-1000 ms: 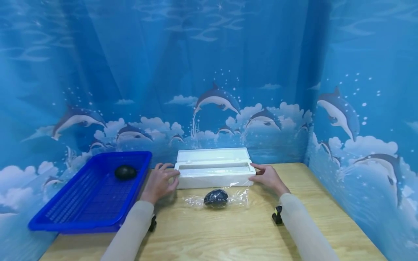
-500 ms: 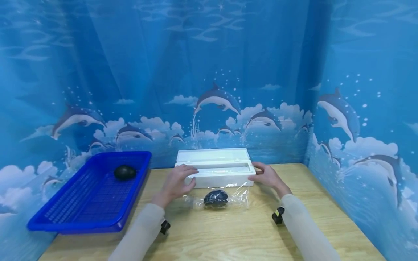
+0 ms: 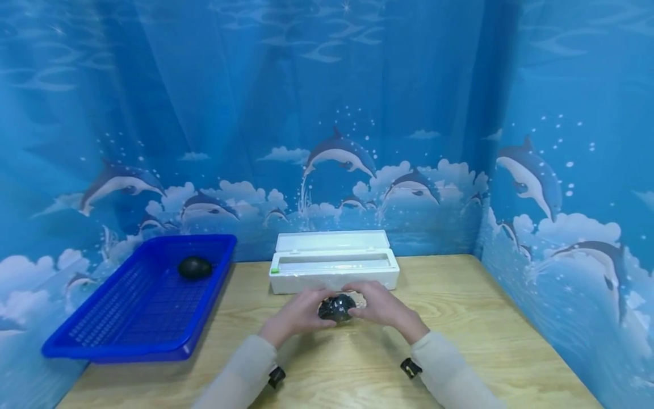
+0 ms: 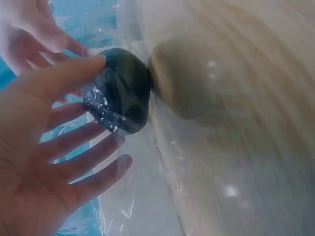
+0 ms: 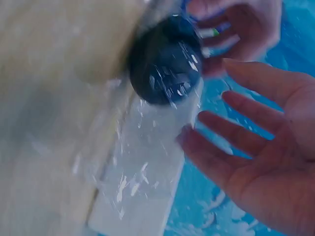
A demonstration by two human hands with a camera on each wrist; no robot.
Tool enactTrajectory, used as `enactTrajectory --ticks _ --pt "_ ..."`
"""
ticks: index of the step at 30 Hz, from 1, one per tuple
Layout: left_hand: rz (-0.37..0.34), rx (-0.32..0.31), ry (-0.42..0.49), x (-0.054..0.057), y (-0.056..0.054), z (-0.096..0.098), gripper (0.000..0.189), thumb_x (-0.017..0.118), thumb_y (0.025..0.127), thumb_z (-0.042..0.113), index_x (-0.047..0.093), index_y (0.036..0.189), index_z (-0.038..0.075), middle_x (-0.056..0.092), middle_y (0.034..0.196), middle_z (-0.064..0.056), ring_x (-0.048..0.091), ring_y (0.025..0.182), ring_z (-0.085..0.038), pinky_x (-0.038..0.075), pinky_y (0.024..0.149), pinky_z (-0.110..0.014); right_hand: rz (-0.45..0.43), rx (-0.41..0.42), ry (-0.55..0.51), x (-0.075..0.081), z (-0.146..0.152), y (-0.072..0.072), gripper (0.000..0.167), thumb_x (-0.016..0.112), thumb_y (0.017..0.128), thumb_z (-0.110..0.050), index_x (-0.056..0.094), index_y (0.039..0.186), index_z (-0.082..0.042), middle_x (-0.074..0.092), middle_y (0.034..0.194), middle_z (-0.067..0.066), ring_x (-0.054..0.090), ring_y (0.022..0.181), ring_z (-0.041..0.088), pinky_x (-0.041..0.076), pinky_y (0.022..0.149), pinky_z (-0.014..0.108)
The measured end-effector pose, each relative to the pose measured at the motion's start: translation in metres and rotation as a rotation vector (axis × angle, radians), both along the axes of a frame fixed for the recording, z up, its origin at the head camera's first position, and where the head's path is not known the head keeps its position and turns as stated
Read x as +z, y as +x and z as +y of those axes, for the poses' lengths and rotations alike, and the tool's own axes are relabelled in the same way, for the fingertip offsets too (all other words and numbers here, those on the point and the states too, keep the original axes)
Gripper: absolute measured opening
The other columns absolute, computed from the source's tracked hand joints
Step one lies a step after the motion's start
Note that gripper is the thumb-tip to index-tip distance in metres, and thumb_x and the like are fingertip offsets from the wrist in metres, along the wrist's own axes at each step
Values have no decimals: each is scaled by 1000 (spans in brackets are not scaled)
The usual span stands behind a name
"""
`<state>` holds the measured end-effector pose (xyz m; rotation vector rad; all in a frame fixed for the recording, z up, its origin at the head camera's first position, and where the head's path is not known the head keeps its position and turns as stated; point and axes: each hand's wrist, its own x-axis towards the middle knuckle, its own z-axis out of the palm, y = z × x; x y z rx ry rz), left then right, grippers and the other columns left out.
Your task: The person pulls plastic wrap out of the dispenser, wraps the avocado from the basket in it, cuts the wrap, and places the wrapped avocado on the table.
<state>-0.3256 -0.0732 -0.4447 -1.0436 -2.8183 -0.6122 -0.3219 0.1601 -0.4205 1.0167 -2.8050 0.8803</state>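
A dark, egg-shaped fruit that looks like an avocado (image 3: 336,308) sits mid-table with clear plastic film (image 5: 135,182) about it. From the left, my left hand (image 3: 301,311) reaches round it; in the left wrist view its thumb overlaps the fruit's edge and its fingers lie fairly straight alongside. My right hand (image 3: 380,305) is close on the other side. In the right wrist view its spread fingers (image 5: 211,160) stand a little apart from the fruit. Behind both hands is a long white cling film dispenser (image 3: 334,282), lid raised, with a green slider (image 3: 275,270) at its left end.
A blue plastic basket (image 3: 138,358) stands on the left of the wooden table (image 3: 490,341), holding a second dark egg-shaped fruit (image 3: 195,267). A blue curtain (image 3: 255,142) printed with dolphins hangs behind the table and along its right side.
Both hands have left the dispenser and come forward to either side of the wrapped fruit. The left hand moved right, the right hand left. The green slider now shows.
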Motion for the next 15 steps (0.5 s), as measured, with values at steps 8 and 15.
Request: enactTrajectory --ticks 8,15 --pt "-7 20 56 -6 3 10 58 86 82 19 62 135 15 68 131 -6 66 120 -24 55 107 -41 6 -71 44 -20 -16 3 60 86 77 -5 65 133 -3 70 132 16 65 122 37 51 108 56" --pt "-129 13 101 -5 8 5 47 87 81 20 68 124 13 73 117 -2 68 103 -12 59 93 -26 -102 -81 74 -7 -18 13 46 87 77 -5 71 120 -2 75 114 13 68 107 31 56 98 53"
